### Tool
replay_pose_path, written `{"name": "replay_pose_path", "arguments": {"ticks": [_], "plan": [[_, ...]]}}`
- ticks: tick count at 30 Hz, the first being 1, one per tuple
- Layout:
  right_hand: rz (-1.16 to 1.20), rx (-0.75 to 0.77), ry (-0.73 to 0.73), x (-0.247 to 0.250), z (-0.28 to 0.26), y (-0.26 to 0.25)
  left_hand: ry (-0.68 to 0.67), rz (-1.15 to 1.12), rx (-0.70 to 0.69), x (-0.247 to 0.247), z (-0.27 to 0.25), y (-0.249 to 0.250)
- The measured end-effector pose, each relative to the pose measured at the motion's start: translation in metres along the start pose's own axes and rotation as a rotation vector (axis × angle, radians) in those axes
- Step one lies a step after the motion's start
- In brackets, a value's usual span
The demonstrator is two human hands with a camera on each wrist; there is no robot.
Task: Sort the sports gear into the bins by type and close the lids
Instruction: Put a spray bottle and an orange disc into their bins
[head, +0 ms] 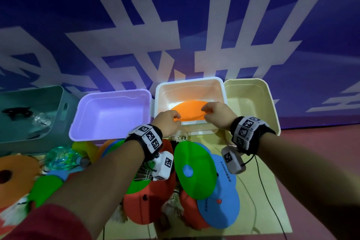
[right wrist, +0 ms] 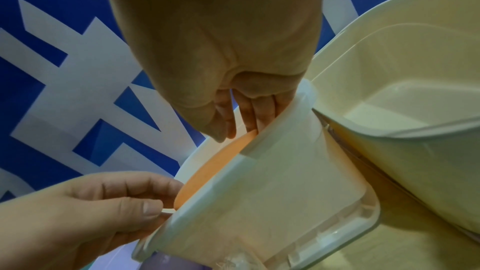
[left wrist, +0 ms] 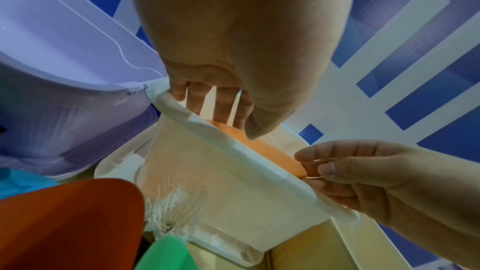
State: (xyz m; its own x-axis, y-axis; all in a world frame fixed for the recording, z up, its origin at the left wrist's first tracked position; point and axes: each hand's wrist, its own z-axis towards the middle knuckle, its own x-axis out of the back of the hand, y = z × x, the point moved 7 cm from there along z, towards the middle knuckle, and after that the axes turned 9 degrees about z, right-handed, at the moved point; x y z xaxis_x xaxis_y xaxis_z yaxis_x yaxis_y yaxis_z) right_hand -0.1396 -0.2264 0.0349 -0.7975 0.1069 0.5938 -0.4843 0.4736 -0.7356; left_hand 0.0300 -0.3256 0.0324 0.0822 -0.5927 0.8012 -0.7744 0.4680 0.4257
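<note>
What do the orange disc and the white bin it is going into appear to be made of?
Orange disc: probably thin flexible plastic or rubber, matte; its edge looks slim where the left hand and right hand pinch it. White bin: likely rigid moulded plastic, smooth and slightly translucent, since the orange glows through its wall in the wrist views.

Four open bins in a row: one teal [head: 58, 93], one lilac [head: 109, 95], one white [head: 220, 87], one cream [head: 270, 93], one orange disc [head: 189, 111] in the white bin, two hands [head: 165, 124] [head: 218, 115], at least two green discs [head: 194, 169] among the heap
</note>
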Motion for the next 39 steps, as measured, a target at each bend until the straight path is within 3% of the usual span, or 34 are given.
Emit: {"name": "replay_pose_path", "arguments": {"ticks": [7,16,29,34,39], "plan": [[0.008,-0.001,-0.028,-0.007,-0.003,-0.005,0.047,-0.063,-0.015,0.006,-0.009,-0.007],[0.078,0.005,0.090,-0.006,-0.042,-0.021,0.102,-0.053,-0.096,0.014,-0.034,-0.010],[0.098,-0.158,0.344,-0.010,-0.176,-0.017,0.025,0.039,-0.282,-0.013,-0.114,0.007],[0.171,-0.206,0.408,-0.021,-0.217,0.002,-0.084,0.108,-0.271,-0.039,-0.140,0.001],[0.268,-0.205,0.466,-0.021,-0.239,0.018,-0.192,0.024,-0.172,-0.064,-0.159,-0.003]]}}
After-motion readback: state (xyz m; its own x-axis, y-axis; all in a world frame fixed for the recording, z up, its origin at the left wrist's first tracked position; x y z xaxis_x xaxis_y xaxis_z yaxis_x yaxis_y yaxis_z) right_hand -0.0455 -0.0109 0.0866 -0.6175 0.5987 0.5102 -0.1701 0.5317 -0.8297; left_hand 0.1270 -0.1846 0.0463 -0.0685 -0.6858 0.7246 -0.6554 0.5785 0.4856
